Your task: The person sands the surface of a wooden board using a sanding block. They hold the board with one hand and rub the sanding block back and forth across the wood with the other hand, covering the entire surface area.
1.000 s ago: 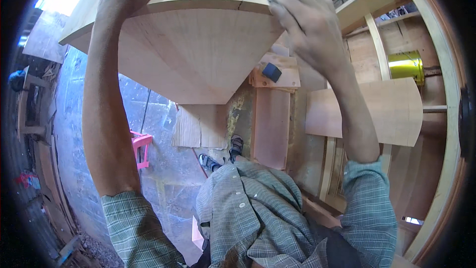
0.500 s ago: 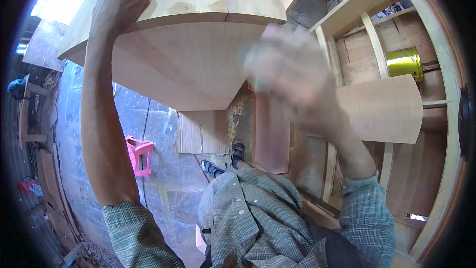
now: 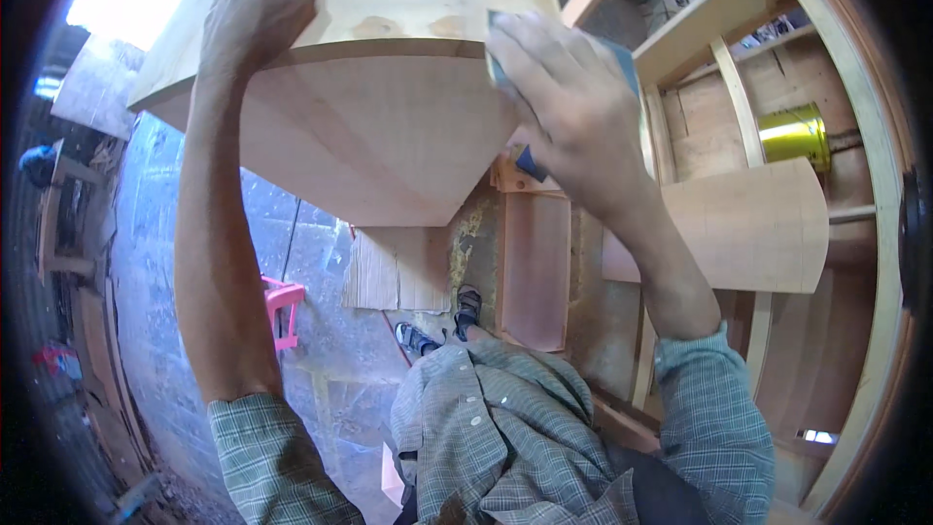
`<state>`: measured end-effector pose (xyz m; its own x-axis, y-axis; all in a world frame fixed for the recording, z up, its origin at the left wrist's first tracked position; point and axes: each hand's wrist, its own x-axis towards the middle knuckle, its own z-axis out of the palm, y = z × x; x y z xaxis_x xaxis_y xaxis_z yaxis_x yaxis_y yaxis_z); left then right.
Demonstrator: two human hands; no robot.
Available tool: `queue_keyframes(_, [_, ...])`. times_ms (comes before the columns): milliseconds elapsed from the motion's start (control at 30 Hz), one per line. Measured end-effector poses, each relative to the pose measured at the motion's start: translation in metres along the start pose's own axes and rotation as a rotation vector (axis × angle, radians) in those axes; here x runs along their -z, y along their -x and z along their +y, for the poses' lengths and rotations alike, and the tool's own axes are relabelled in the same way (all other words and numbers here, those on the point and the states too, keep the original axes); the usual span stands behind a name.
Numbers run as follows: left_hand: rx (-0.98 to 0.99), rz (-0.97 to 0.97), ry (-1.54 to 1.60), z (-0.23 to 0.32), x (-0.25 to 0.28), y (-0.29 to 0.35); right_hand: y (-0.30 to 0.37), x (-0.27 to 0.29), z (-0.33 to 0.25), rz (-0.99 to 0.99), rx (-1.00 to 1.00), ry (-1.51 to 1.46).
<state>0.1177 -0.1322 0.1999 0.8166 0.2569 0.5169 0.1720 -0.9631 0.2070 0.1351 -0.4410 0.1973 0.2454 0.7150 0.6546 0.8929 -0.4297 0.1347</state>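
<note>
A large pale wooden box with a flat top panel stands in front of me. My left hand rests on the panel, fingers laid on the wood and slightly bent. At the panel's near right corner, my right hand is closed over a blue-grey sheet of sandpaper. The sheet sticks out on both sides of the fingers, and its left edge meets the panel's front edge. My palm hides the sheet's middle. Two brownish patches mark the wood near that edge.
To the right lies an open wooden frame with slats, a curved-end board and a yellow-gold can. A pink stool stands on the left floor. Flattened cardboard and a shallow wooden tray-like piece lie near my feet.
My right hand, blurred by motion before, now shows sharply at the panel's corner with the sandpaper. The box and my left hand appear slightly farther right in the picture.
</note>
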Motion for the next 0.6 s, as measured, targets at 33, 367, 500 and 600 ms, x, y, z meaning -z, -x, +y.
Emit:
queue_keyframes(33, [-0.032,0.000,0.001,-0.002,0.000,-0.004,0.003,0.002,-0.001,0.006,0.015,0.004])
queue_keyframes(367, [0.038,-0.024,0.032,0.036,0.025,0.008,-0.012,-0.008,-0.007,0.004,0.017,0.044])
queue_keyframes(500, [0.027,-0.003,0.054,0.030,0.019,0.010,-0.033,-0.024,-0.007,0.063,0.097,0.108])
queue_keyframes(600, [0.004,0.040,0.056,0.027,0.016,0.014,-0.018,-0.023,-0.015,0.144,0.081,0.068])
